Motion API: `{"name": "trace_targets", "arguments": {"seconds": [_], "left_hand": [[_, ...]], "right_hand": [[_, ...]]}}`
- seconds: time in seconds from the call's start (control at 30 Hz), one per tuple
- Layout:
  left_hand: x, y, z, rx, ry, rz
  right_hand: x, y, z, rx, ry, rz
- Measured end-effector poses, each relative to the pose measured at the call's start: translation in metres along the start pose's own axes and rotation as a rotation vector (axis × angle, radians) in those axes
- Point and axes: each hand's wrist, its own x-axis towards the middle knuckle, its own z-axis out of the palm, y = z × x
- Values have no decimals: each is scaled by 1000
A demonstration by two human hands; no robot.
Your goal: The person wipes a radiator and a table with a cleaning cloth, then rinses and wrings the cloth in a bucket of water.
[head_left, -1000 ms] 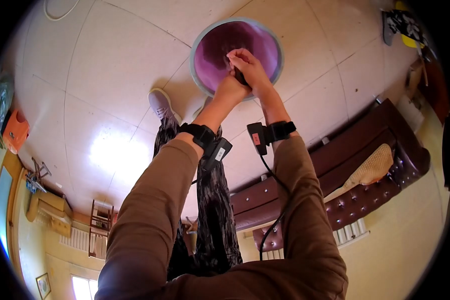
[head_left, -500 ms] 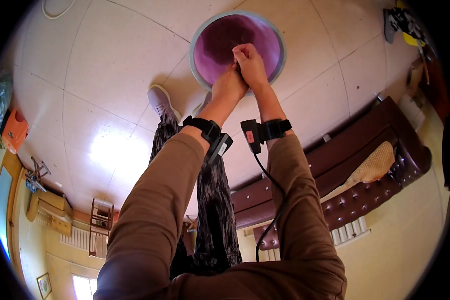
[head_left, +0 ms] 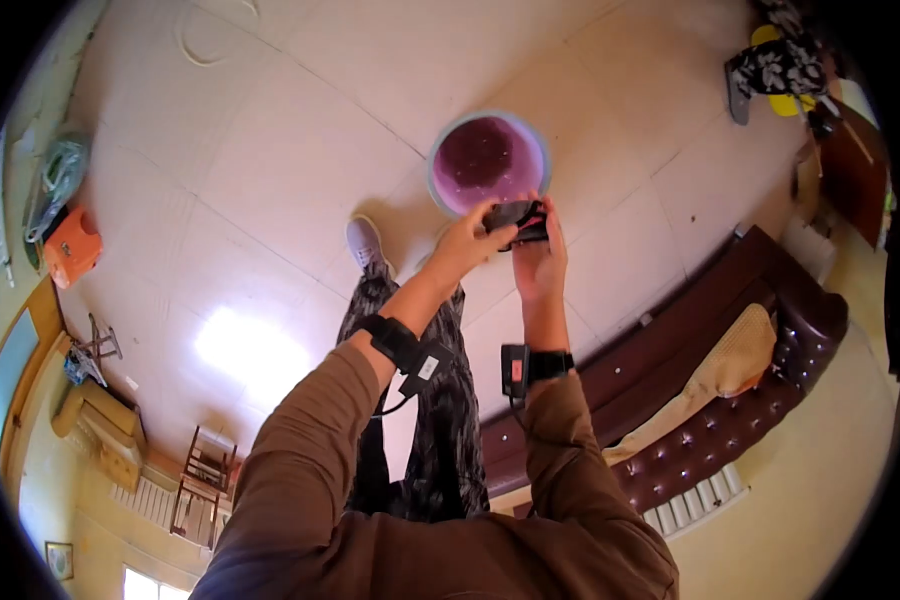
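A small black cloth item (head_left: 518, 222) with a pinkish patch is stretched between my two hands; its exact kind is not clear. My left hand (head_left: 462, 248) pinches its left side between thumb and fingers. On the other side, my right hand (head_left: 540, 268) has its fingers raised along the cloth's right edge, gripping it. Just beyond and partly behind the hands stands a round purple tub (head_left: 523, 150) with a pale rim. A dark round patch fills the far part of its inside, dotted with small light specks.
A brown tufted sofa (head_left: 660, 400) with a tan cover (head_left: 730, 360) lies to the right. A person's patterned leg (head_left: 780, 68) shows at upper right. An orange stool-like object (head_left: 72, 247) and a wooden chair (head_left: 205, 470) stand at left. My shoe (head_left: 365, 240) is near the tub.
My hands, closed together over the tub earlier, have drawn back toward me and apart, bringing the black cloth into view between them. The tub appears smaller and lower in view.
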Motion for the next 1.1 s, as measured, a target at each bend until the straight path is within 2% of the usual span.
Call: {"name": "trace_targets", "arguments": {"seconds": [0.03, 0.13, 0.2, 0.27, 0.33, 0.37, 0.43, 0.47, 0.53, 0.6, 0.73, 0.8, 0.83, 0.87, 0.93, 0.97, 1.0, 1.07, 1.1], "left_hand": [[-20, 17, 3, -112, -44, -208], [-62, 22, 4, 2, -26, -59], [-88, 30, -2, 343, -104, 37], [-121, 38, 7, 575, 66, 454], [-200, 131, 32, 818, 201, 756], [-204, 121, 28, 724, 195, 834], [-231, 159, 22, 567, 114, 791], [-261, 195, 25, 505, 49, 670], [-290, 224, 5, 426, 34, 497], [-336, 257, -3, 92, 108, 368], [-380, 271, -44, 223, 247, 547], [-402, 273, -48, 323, 470, 932], [-415, 274, -54, 315, 393, 766], [-425, 277, -55, 311, 426, 796], [-450, 278, -51, 156, 260, 911], [-432, 257, -84, 162, 123, 1028], [-453, 268, -69, 153, 159, 1056], [-492, 281, -43, -442, 184, 989], [-489, 273, -51, -492, 128, 894]], "right_hand": [[-18, -8, 10, 96, -47, -10], [-82, -32, 47, -34, -164, -46], [-123, -56, 57, -114, -201, 4], [-165, -88, 90, -177, -47, 63], [-200, -118, 116, -530, -218, -31], [-216, -133, 131, -660, -288, -53], [-243, -152, 166, -685, -393, 30], [-250, -156, 183, -663, -460, 50], [-278, -168, 229, -646, -581, 114], [-287, -163, 256, -617, -594, 63], [-302, -127, 315, -581, -684, -61], [-307, -116, 338, -573, -706, -246], [-311, -115, 351, -568, -834, -174], [-317, -117, 363, -611, -947, -117], [-346, -123, 399, -598, -1060, -61], [-339, -127, 406, -615, -1176, 119], [-338, -124, 411, -631, -1218, 129], [-341, -102, 420, -654, -1245, 438], [-348, -86, 430, -592, -1313, 655]]}}
